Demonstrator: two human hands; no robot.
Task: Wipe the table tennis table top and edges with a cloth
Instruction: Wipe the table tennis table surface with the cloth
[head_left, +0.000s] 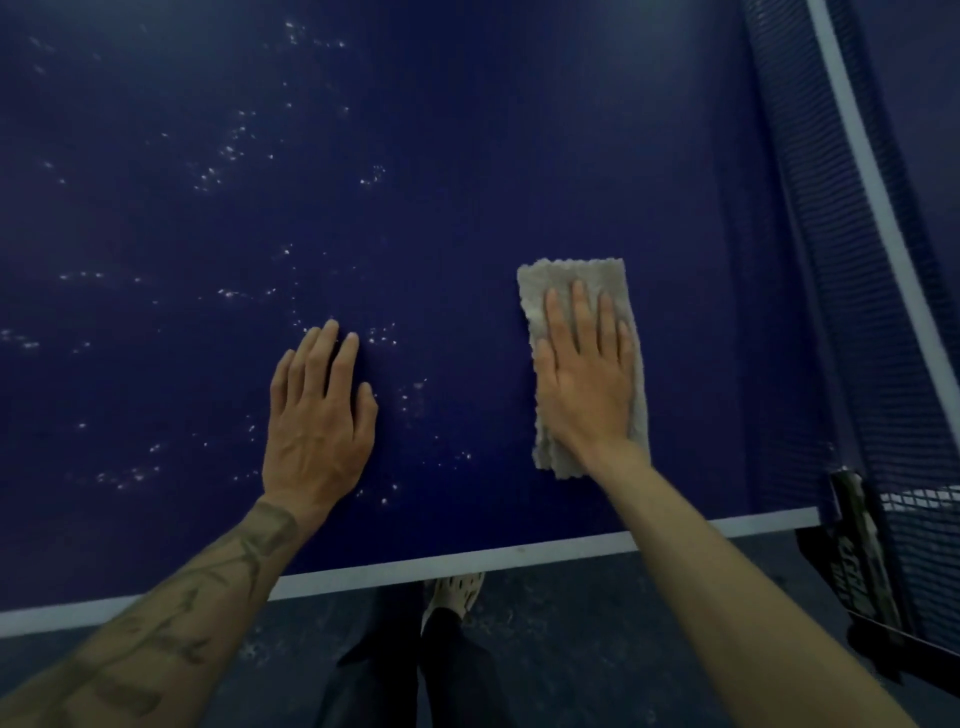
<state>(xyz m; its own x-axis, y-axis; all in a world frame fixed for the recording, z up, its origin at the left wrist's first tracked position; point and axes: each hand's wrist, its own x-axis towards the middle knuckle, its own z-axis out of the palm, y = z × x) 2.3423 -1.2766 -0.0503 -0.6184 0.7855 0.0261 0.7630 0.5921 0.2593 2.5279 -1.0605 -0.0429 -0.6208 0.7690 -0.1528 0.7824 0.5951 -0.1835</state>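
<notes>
Near the counter's (467, 156) front edge by the net (852, 260), your right hand (587, 384) presses flat on the grey cloth (576, 275); your left hand (317, 415) lies flat, fingers straight, on bare blue just beside it.

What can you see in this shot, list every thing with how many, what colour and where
table tennis table: one, dark blue with white edge line, fills most of the view
white specks: many, white, scattered over the top, mostly left and centre
cloth: one, grey-beige, on the top near the net
net: one, dark mesh with white band, right side
net post: one, black, at the table's near right edge
floor: one, dark, below the near edge
shoe: one, pale, on the floor
trousers: one pair, dark, bottom centre
left hand: one, flat on the bare top
right hand: one, flat on the cloth
</notes>
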